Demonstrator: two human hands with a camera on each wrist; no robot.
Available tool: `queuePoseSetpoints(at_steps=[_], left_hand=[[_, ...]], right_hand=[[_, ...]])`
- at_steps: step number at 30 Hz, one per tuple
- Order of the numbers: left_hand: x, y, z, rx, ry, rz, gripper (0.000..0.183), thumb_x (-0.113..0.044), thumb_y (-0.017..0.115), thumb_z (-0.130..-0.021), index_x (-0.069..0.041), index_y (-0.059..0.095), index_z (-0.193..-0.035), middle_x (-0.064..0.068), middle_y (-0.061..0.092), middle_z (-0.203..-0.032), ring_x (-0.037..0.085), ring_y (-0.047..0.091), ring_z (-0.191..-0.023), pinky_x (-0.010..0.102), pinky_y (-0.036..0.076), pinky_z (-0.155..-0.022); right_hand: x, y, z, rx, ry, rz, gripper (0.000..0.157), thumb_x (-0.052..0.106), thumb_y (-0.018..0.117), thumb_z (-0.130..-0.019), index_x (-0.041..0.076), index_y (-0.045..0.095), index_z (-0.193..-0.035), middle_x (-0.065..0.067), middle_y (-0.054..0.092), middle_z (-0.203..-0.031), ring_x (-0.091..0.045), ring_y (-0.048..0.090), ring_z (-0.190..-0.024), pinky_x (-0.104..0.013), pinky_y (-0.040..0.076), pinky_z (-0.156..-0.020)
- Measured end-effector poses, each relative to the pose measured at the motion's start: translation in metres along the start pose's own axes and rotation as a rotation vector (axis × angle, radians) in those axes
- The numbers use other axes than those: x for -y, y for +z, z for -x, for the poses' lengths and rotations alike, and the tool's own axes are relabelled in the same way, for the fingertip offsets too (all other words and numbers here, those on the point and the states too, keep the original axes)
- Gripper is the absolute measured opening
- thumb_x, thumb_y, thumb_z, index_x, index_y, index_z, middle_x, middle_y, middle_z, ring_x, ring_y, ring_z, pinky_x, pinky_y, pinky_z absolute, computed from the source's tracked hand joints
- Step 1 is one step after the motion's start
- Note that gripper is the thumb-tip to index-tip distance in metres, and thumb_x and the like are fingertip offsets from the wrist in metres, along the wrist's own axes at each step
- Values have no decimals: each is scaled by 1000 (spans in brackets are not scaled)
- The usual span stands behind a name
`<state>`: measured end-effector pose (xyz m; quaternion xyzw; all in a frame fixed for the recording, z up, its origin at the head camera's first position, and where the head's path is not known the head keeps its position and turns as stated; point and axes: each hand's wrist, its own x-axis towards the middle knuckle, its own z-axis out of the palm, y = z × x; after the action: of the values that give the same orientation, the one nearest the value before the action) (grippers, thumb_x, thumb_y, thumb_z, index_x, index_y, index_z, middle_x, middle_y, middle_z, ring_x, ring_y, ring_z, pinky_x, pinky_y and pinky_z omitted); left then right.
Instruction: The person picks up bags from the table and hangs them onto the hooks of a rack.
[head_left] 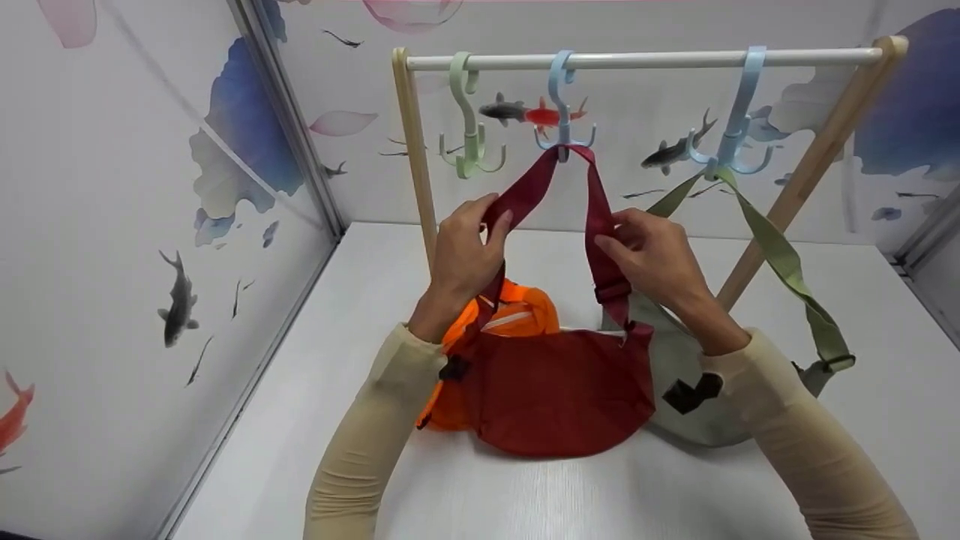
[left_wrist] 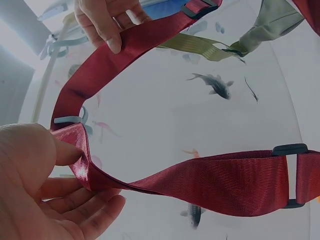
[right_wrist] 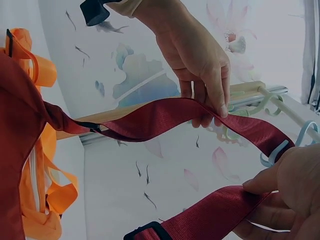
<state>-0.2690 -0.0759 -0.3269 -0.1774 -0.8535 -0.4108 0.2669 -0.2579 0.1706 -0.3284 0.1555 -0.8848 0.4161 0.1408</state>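
A dark red waist bag point(head_left: 566, 394) hangs by its strap point(left_wrist: 120, 55) from the middle light-blue hook point(head_left: 562, 135). My left hand point(head_left: 469, 244) pinches the left run of the strap between thumb and fingers. On the right run, above the black slider buckle point(head_left: 613, 291), my right hand point(head_left: 652, 251) pinches the webbing. Close up in the right wrist view, the strap point(right_wrist: 155, 117) loops over a prong of the hook beside the fingers. The bag's lower edge is close over the white table.
An orange bag point(head_left: 536, 304) is behind the red one at left. A grey-green bag point(head_left: 697, 420) hangs by its strap point(head_left: 776, 247) from the right blue hook point(head_left: 727, 142). A green hook point(head_left: 471, 142) is on the left of the white rail point(head_left: 645, 60). Wooden legs point(head_left: 817, 165) support the rail.
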Motion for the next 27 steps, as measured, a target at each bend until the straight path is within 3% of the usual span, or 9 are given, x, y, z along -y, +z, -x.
queuePoseSetpoints(at_steps=[7,20,27], left_hand=[[4,-4,3,-3,-6,-23,38,-21,62,-97,2,63,-128,16,69,-116,24,67,-100,35,56,-87],[14,-11,17,22,-52,15,36,-20,62,-98,1,64,-127,17,67,-112,27,64,-100,38,56,-88],[17,-16,22,37,-61,5,30,-18,63,-97,1,66,-121,16,68,-110,26,65,-99,38,56,-88]], right_hand=[[-3,-1,2,9,3,-1,30,20,63,-97,5,65,-123,-14,71,-103,-26,67,-87,-44,59,-75],[-3,-5,9,7,-6,9,28,19,63,-97,6,67,-122,-13,72,-105,-24,64,-85,-16,51,-69],[-2,-8,17,-75,-56,10,25,16,63,-97,5,68,-118,-12,71,-104,-21,63,-90,-15,45,-76]])
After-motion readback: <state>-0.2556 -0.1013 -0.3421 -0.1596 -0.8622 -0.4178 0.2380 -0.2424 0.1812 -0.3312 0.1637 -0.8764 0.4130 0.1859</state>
